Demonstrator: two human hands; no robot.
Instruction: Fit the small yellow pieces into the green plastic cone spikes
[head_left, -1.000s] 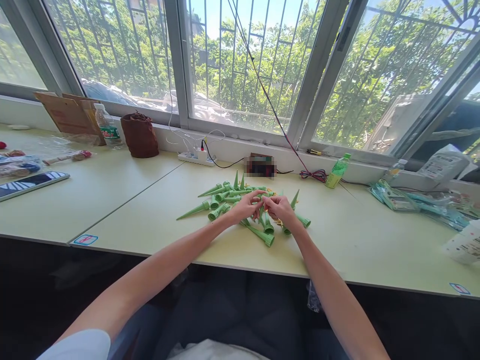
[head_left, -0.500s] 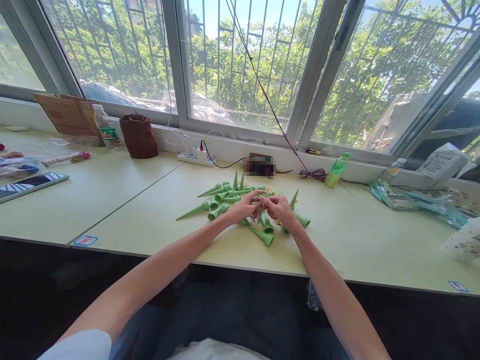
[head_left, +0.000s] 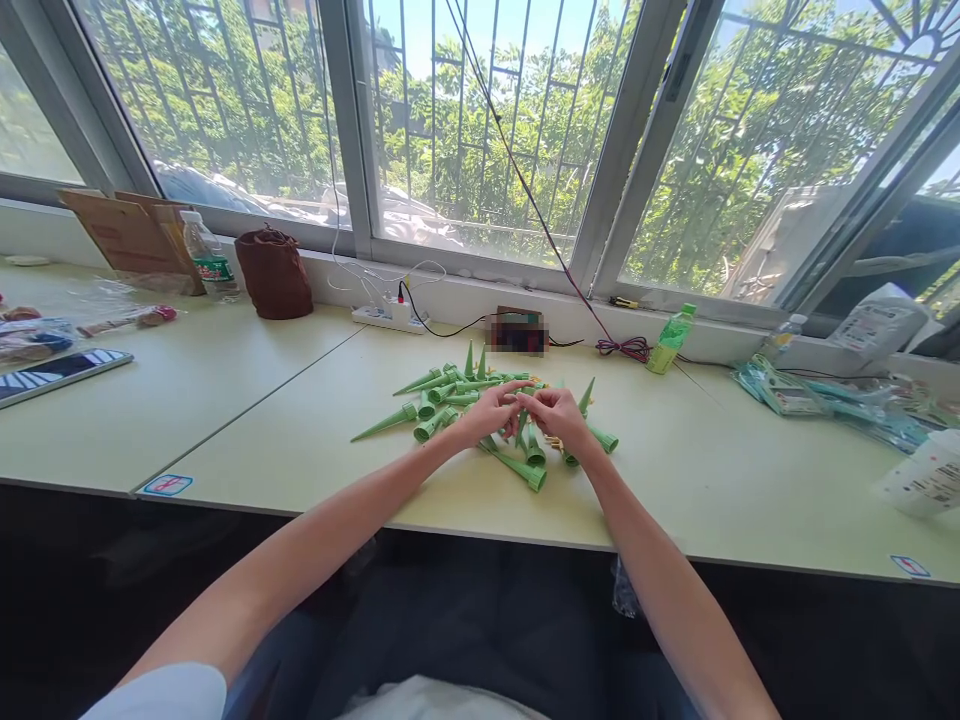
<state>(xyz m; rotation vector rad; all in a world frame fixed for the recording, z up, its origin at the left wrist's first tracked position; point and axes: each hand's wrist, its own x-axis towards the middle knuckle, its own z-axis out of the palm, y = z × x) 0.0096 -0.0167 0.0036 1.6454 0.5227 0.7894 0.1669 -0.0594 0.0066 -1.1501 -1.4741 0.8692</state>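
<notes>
The tabletop (head_left: 300,440) lay bare from the green cones (head_left: 382,423) to its near edge and rightward, while both forearms reached far, the left hand (head_left: 495,412) and right hand (head_left: 559,415) meeting over the cones with fingers bent, any grip too small to tell.

No wording is legible: the green label on the clear plastic bottle (head_left: 212,268) and the dark print on the white package (head_left: 928,482) are too small. Two blue-bordered white stickers (head_left: 169,485) on the pale tabletop (head_left: 300,430) bear unreadable red marks.
</notes>
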